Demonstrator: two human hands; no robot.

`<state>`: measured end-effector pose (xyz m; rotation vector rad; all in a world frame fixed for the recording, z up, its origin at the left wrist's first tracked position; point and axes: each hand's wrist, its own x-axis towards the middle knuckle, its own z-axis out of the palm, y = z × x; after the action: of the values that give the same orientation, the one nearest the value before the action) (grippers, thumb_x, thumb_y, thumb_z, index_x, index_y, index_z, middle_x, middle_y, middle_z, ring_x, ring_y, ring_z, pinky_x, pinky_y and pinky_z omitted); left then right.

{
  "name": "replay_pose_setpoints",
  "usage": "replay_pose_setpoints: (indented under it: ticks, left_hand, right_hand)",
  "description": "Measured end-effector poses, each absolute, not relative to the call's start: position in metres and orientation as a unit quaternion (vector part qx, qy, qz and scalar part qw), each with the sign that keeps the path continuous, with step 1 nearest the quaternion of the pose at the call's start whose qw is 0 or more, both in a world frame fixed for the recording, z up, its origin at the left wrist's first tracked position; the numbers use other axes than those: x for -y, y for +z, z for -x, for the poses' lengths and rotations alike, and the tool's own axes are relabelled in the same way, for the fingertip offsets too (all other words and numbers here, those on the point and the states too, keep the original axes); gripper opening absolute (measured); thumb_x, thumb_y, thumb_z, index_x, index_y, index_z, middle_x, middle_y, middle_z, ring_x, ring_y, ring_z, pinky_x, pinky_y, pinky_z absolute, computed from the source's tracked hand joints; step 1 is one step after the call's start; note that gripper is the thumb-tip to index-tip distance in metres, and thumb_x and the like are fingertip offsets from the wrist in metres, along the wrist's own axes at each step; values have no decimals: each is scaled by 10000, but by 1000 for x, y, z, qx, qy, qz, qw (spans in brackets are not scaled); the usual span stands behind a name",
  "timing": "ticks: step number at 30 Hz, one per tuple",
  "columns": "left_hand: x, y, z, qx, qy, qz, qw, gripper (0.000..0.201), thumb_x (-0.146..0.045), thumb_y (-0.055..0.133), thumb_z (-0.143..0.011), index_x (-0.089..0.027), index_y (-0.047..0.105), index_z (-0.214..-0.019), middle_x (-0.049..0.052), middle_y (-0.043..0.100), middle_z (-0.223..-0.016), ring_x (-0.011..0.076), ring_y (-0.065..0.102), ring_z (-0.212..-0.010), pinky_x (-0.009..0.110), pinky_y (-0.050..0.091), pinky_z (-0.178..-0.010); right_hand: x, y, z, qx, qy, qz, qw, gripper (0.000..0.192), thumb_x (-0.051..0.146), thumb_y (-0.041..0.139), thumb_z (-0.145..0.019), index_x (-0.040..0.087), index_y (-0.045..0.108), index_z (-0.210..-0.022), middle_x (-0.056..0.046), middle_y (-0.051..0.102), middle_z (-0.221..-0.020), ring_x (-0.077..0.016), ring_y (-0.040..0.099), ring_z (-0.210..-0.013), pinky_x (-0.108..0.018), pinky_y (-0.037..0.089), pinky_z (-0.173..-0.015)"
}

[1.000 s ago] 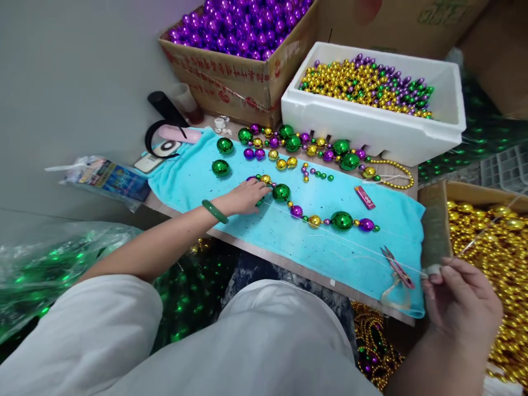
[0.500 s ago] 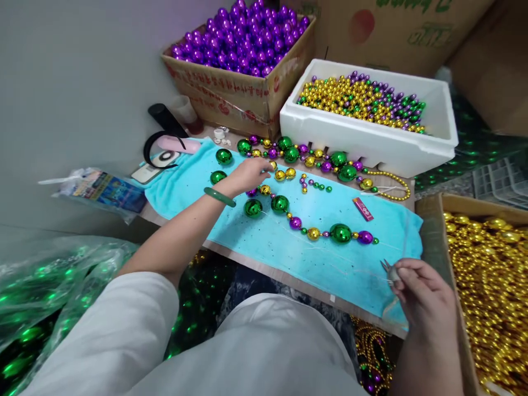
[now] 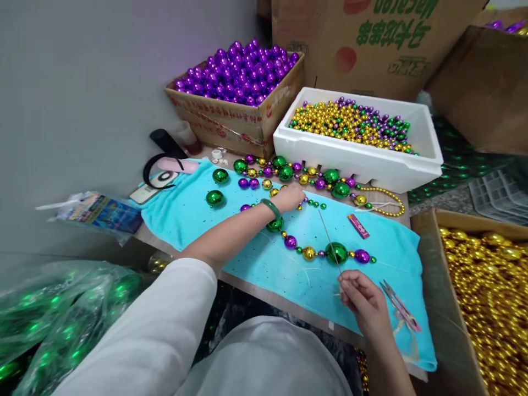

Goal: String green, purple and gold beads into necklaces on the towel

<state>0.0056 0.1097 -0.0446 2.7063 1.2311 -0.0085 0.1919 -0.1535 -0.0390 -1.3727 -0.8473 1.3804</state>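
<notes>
My left hand (image 3: 290,197) reaches over the small loose beads (image 3: 317,204) on the turquoise towel, its fingertips bunched together; what they pinch, if anything, is hidden. A green bangle (image 3: 271,209) circles that wrist. In my right hand (image 3: 365,300), thumb and fingers pinch a long thin needle (image 3: 329,237) that points up and away towards the small beads. Between the arms lies a bead strand of green, purple and gold balls (image 3: 308,253), partly covered by my left forearm. Scissors with pink handles (image 3: 401,307) rest just right of my right hand.
Finished-looking strands (image 3: 285,172) lie along the towel's back edge. Behind them stand a carton of purple balls (image 3: 220,124) and a white foam box (image 3: 355,157) of small beads. A carton of gold beads (image 3: 429,264) is at right. A small pink packet (image 3: 358,226) lies on the towel.
My left hand has moved right, from the gold balls to the small beads. My right hand has let go of the scissors, moved left and now holds the needle.
</notes>
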Motion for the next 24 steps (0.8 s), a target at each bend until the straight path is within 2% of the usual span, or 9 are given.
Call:
replay_pose_setpoints:
  ticks: [4, 6, 7, 10, 11, 13, 17, 24]
  left_hand:
    - [-107, -42, 1, -431, 21, -897, 92, 261, -28, 449, -863, -83, 684, -961, 191, 667, -1016, 273, 652, -997, 376, 502, -831]
    - [-98, -34, 7, -449, 99, -874, 159, 232, -74, 490, -875, -112, 660, -1029, 157, 668, -1062, 241, 640, -1009, 361, 502, -850]
    - [-91, -29, 11, -458, 160, -842, 238, 216, -113, 514, -884, -125, 647, -1054, 136, 672, -1058, 218, 641, -980, 347, 508, -838]
    - [-63, -14, 25, -418, 335, -623, 570, 204, -234, 573, -893, -143, 633, -1065, 87, 686, -974, 137, 638, -801, 283, 523, -728]
    - [-53, -9, 29, -386, 363, -540, 653, 213, -254, 585, -889, -144, 636, -1064, 79, 687, -956, 116, 631, -759, 259, 519, -694]
    - [-36, -4, 36, -332, 396, -413, 750, 224, -253, 628, -860, -138, 652, -1051, 73, 690, -932, 95, 627, -722, 224, 512, -656]
    - [-18, -3, 43, -303, 425, -308, 795, 209, -202, 670, -822, -124, 675, -1016, 79, 704, -909, 95, 634, -701, 208, 516, -629]
    - [-12, -6, 46, -333, 433, -283, 788, 178, -173, 569, -886, -142, 673, -1027, 84, 704, -937, 88, 628, -710, 207, 522, -657]
  right_hand:
    - [154, -45, -194, 374, 557, 568, 476, 284, 447, 737, -767, 177, 674, -826, 17, 513, -546, -98, 474, -490, -199, 367, -454]
    - [152, -45, -193, 383, 545, 570, 481, 291, 457, 728, -768, 173, 672, -803, 13, 512, -539, -101, 470, -485, -204, 366, -448]
    - [151, -45, -191, 386, 536, 573, 485, 297, 462, 724, -768, 171, 671, -791, 13, 510, -535, -102, 467, -483, -206, 367, -446]
    - [145, -42, -184, 391, 503, 586, 502, 306, 471, 713, -768, 168, 668, -768, 17, 496, -523, -100, 459, -477, -207, 372, -444]
    - [143, -41, -181, 394, 492, 590, 504, 306, 471, 709, -768, 168, 668, -768, 19, 492, -519, -100, 455, -473, -208, 372, -442]
    - [139, -39, -175, 403, 474, 597, 507, 303, 468, 699, -771, 167, 669, -767, 22, 486, -512, -100, 447, -465, -211, 370, -435]
    - [137, -37, -165, 423, 451, 598, 510, 279, 448, 686, -777, 170, 673, -779, 27, 480, -511, -101, 434, -458, -215, 358, -422]
    - [141, -31, -161, 427, 434, 610, 507, 268, 444, 676, -788, 177, 666, -776, 30, 465, -510, -103, 422, -463, -225, 351, -434]
